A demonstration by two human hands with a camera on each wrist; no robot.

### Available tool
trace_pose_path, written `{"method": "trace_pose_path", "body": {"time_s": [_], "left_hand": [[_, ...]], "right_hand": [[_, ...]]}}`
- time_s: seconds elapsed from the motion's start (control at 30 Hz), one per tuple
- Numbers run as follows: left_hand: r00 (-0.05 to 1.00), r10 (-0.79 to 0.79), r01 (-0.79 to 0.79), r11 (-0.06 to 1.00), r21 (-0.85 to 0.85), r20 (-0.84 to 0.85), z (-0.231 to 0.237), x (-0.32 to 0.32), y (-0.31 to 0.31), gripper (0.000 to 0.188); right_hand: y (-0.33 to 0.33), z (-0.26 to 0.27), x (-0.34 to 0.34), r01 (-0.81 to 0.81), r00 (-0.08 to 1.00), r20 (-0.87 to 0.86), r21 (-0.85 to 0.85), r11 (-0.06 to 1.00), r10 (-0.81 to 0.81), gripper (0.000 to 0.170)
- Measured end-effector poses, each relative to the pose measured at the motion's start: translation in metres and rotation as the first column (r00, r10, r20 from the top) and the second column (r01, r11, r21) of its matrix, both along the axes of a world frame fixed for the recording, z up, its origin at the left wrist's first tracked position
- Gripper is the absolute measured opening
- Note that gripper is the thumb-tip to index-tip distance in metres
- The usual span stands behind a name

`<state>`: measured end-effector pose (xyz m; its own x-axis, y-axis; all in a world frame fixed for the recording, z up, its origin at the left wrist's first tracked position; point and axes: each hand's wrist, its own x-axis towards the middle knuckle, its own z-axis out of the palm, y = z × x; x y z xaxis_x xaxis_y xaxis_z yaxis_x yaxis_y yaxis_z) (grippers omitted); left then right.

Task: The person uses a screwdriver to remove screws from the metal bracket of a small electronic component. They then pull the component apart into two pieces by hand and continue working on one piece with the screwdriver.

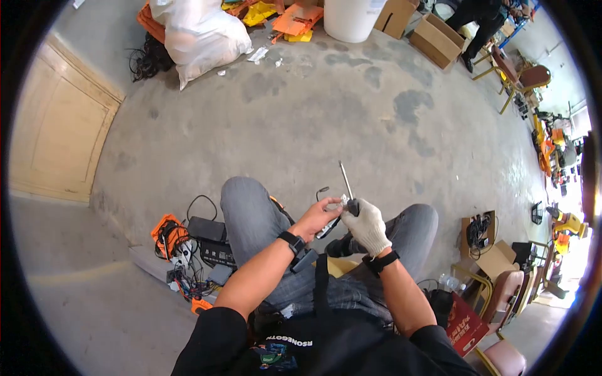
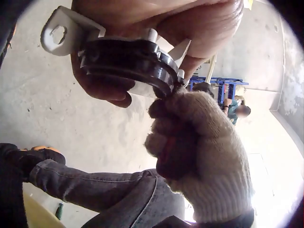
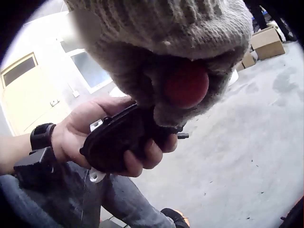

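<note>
My bare left hand [image 1: 318, 216] grips a black rounded housing [image 2: 128, 64] with pale mounting tabs. One tab [image 2: 59, 34] with a hole sticks out to the side in the left wrist view. A short dark lead [image 1: 322, 190] rises beside the left fingers in the head view. In a knitted white glove, my right hand [image 1: 367, 227] holds a screwdriver [image 1: 345, 178], its long metal shaft pointing away from me. The red handle end [image 3: 187, 85] shows through the curled glove fingers in the right wrist view. Those gloved fingers are right at the housing's edge.
Electronics and tangled cables [image 1: 188, 266] lie beside my left leg. A box of black cables [image 1: 480, 232] and chairs [image 1: 506, 291] stand at the right. Ahead are a white sack [image 1: 204, 41], a white bucket [image 1: 352, 19], a cardboard box [image 1: 436, 39] and another person [image 1: 480, 28].
</note>
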<state>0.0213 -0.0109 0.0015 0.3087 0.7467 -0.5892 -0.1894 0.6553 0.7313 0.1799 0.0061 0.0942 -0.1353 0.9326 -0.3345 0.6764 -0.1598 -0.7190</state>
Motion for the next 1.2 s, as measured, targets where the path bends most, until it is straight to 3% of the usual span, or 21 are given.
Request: {"method": "trace_pose_path", "body": {"time_s": [0.07, 0.13, 0.27, 0.4, 0.53, 0.6, 0.67, 0.73, 0.8, 0.93, 1.2], "left_hand": [[0.994, -0.039, 0.042, 0.999, 0.029, -0.105, 0.002, 0.001, 0.002, 0.039], [0.998, 0.038, -0.038, 0.999, 0.006, 0.043, 0.004, 0.002, -0.001, 0.041], [0.997, 0.063, -0.063, 0.998, 0.012, 0.040, 0.000, 0.003, -0.001, 0.043], [0.997, 0.032, -0.028, 0.999, 0.042, -0.077, 0.009, 0.002, 0.001, 0.043], [0.998, 0.069, -0.068, 0.998, 0.009, -0.016, 0.010, 0.004, 0.001, 0.045], [0.998, 0.040, -0.040, 0.999, -0.009, -0.038, 0.007, 0.001, 0.000, 0.045], [0.994, 0.057, -0.051, 0.996, 0.073, -0.092, -0.002, 0.004, 0.001, 0.045], [0.997, 0.035, -0.032, 0.999, 0.040, -0.073, -0.001, 0.005, -0.001, 0.044], [0.997, 0.057, -0.056, 0.998, -0.023, 0.050, 0.000, 0.002, 0.001, 0.043], [0.998, 0.014, -0.013, 1.000, -0.012, 0.063, 0.005, -0.001, 0.004, 0.042], [0.997, 0.075, -0.075, 0.997, 0.005, 0.007, 0.004, 0.000, 0.000, 0.045]], "right_hand": [[0.001, -0.014, 0.003, -0.019, 0.999, 0.042, 0.060, 0.998, 0.016, 0.028], [-0.001, -0.013, 0.002, -0.016, 0.999, 0.049, 0.061, 0.998, 0.013, 0.028], [-0.004, -0.020, -0.001, 0.031, 0.997, 0.070, 0.091, 0.995, -0.038, 0.030], [-0.005, -0.015, -0.006, 0.091, 0.992, 0.081, 0.017, 0.996, -0.092, 0.031], [-0.005, -0.013, -0.006, 0.127, 0.991, -0.030, -0.059, 0.990, -0.128, 0.030], [-0.007, -0.024, -0.003, 0.113, 0.994, 0.007, -0.031, 0.993, -0.112, 0.029], [-0.007, -0.030, -0.003, 0.097, 0.995, 0.020, 0.106, 0.990, -0.099, 0.030], [-0.007, -0.037, 0.000, 0.010, 0.997, 0.075, 0.269, 0.963, -0.032, 0.030], [-0.007, -0.029, -0.001, 0.031, 0.998, 0.052, 0.181, 0.983, -0.041, 0.030], [-0.005, -0.020, 0.001, 0.026, 0.999, 0.025, 0.127, 0.992, -0.029, 0.029], [-0.010, -0.024, 0.002, 0.007, 1.000, -0.009, 0.292, 0.956, -0.004, 0.024]]}}
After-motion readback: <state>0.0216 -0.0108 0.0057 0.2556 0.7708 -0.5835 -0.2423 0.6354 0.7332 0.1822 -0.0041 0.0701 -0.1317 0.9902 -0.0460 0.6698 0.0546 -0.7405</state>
